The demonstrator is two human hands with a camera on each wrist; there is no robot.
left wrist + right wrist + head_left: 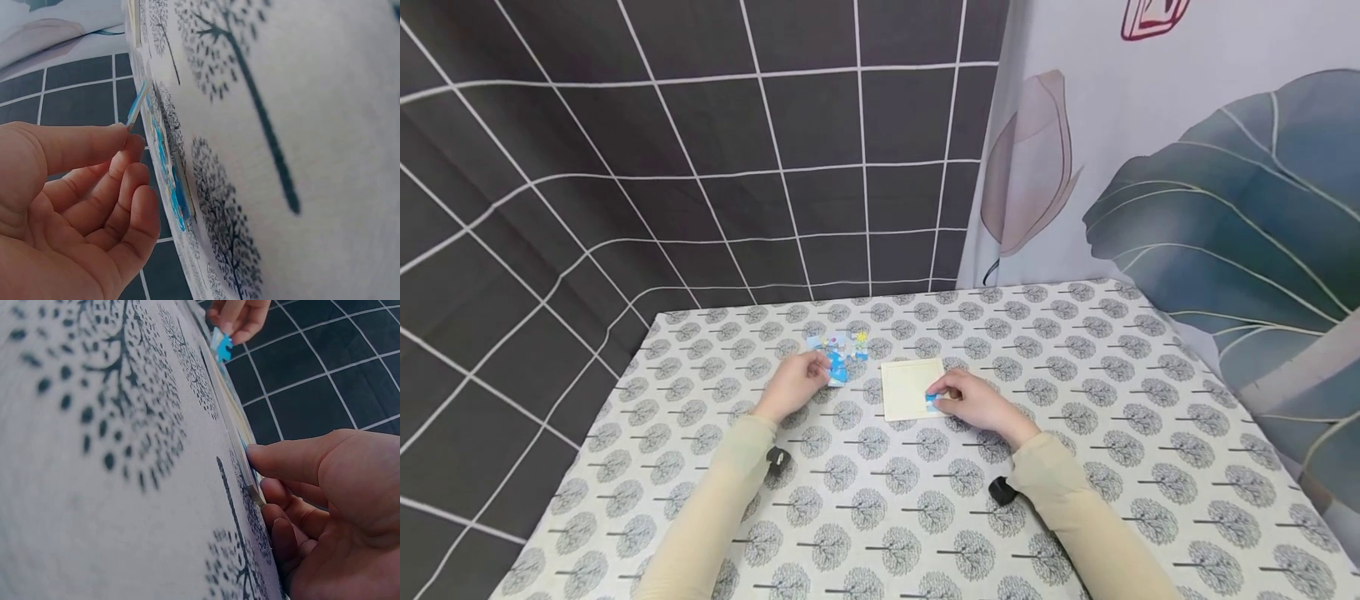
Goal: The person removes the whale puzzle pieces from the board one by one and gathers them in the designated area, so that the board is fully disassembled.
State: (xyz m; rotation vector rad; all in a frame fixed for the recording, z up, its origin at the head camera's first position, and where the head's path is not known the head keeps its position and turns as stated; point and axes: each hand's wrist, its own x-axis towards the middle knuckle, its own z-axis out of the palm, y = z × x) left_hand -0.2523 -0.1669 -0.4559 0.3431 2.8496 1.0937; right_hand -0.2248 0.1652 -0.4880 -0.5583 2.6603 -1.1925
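Two hands work over pieces of a jigsaw puzzle. The left hand [795,382] is at the loose puzzle pieces [860,347], blue and white with a yellow patch. In the left wrist view its thumb and fingers pinch a thin blue puzzle piece [137,107], tilted up from the cloth. The right hand [979,403] is over the right side of a pale cream puzzle board [901,390]. Its thumb and forefinger hold a small blue and white puzzle piece [932,400] at the board's lower right. The fingers partly hide this piece and the board's corner.
A white tablecloth [865,508] with grey tree prints covers the table. A dark curtain with white grid lines [715,192] hangs behind and at the left. Another curtain with large leaf prints [1240,208] hangs at the right.
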